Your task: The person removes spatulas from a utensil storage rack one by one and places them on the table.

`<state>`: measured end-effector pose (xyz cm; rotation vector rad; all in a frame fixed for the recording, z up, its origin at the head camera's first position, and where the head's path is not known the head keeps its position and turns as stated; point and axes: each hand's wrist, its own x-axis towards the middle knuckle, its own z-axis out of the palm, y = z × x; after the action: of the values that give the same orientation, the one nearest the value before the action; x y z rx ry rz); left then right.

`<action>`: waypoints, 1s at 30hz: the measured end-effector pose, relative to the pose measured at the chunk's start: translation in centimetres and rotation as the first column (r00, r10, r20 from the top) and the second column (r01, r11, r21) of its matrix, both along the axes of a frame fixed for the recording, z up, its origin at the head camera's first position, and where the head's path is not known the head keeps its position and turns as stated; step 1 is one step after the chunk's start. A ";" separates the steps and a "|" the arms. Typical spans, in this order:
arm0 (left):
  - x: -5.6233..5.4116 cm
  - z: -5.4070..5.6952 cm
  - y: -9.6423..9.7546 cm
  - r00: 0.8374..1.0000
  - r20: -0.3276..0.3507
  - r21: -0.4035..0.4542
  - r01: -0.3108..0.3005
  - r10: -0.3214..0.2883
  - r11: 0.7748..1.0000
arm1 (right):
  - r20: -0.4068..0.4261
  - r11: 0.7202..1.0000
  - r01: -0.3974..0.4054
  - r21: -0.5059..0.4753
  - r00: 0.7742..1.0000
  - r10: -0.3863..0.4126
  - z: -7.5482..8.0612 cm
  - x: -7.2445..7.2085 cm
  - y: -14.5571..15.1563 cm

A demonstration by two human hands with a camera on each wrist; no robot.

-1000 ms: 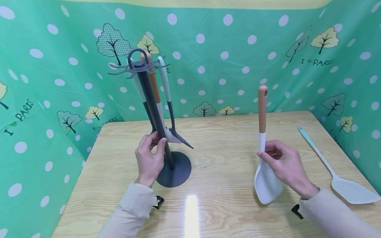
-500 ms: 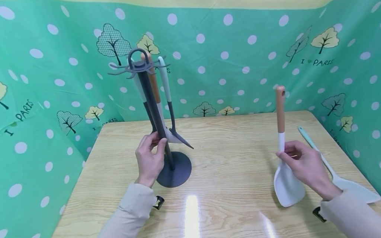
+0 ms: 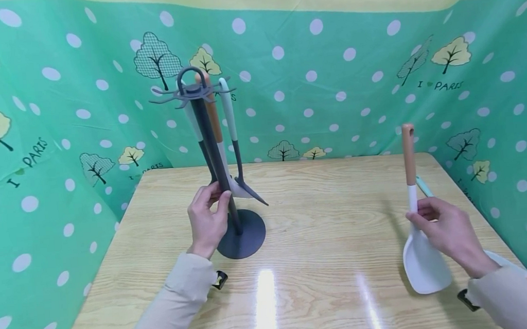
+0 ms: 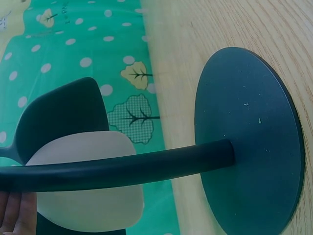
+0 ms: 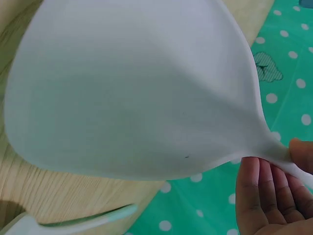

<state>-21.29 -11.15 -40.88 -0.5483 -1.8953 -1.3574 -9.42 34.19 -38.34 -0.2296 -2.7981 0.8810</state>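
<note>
White turner (image 3: 425,264), toward bench (image 3: 323,216) R edge; R hand (image 3: 452,235): fingers pinch neck. Black rack (image 3: 211,143), toward L edge; L hand (image 3: 207,223): fingers grip post. Advise: brace rack, turner upright.

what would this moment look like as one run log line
left hand: holds dark rack | right hand: holds white turner, brown handle up | utensils: hung on rack | mint-handled turner: partly hidden

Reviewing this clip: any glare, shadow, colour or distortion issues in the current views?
Head: two bright glare streaks on the table, the left one strongest, plus a faint shadow left of the held spatula. Left wrist: the pole looks bluish-green, though grey in the head view, and bowed, possibly lens distortion. Right wrist: soft shading across the spatula's blade.
</note>
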 end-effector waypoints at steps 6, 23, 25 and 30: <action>-0.1 -0.1 0.0 1.000 -0.005 -0.002 -0.003 0.003 1.000 | 0.049 1.000 0.000 -0.008 0.999 0.001 -0.3 0.0 1.3; 2.2 3.2 0.9 0.999 -0.038 -0.021 -0.020 0.019 1.000 | 0.183 0.997 -0.047 0.068 0.982 0.034 -1.2 -0.8 3.4; 2.2 3.2 0.9 0.999 -0.037 -0.021 -0.015 0.014 1.000 | 0.206 0.996 -0.052 0.074 0.978 0.035 -1.3 -0.9 3.6; 2.2 3.1 0.8 1.000 -0.027 -0.024 -0.011 0.011 1.000 | 0.266 0.995 -0.053 0.079 0.963 0.031 -1.5 -1.2 3.8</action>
<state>-19.12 -10.30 -37.75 -0.5649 -1.8920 -1.3154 -10.65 37.95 -39.80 -0.2958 -3.0907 0.7886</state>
